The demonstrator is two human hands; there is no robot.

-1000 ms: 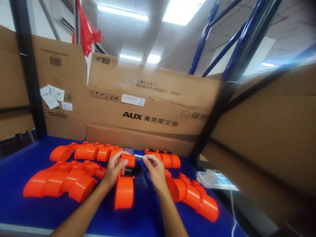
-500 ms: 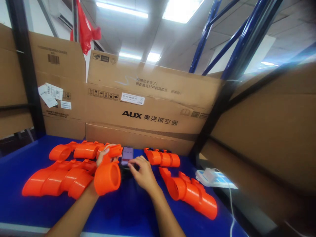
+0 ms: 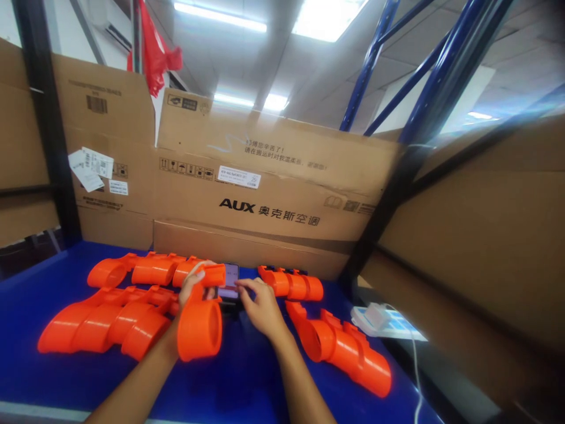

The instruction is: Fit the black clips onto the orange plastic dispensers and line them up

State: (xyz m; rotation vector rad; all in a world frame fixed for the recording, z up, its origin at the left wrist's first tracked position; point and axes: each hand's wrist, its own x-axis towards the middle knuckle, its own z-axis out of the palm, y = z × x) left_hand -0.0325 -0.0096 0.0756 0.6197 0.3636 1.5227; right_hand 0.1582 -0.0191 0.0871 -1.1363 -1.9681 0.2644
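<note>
The left hand (image 3: 190, 288) is gripping an orange plastic pipe piece (image 3: 200, 323), fingers wrapped around its narrow end, holding it just above the blue tabletop (image 3: 247, 377). Beside it, the right hand (image 3: 261, 306) is lying with fingers loosely spread, fingertips touching a phone (image 3: 229, 281). Further back, more orange pieces (image 3: 150, 270) are lying before cardboard boxes (image 3: 273, 194).

Cardboard box (image 3: 273, 194) facing me: brand "AUX" in bold black, followed by Chinese characters "奥克斯空调" | above it, two smaller lines of Chinese print, too fine for me to read | white label (image 3: 238, 176) on the same box: print illegible | left box (image 3: 103, 106): barcode (image 3: 96, 104), digits unreadable | phone screen (image 3: 229, 281): text too small.
</note>
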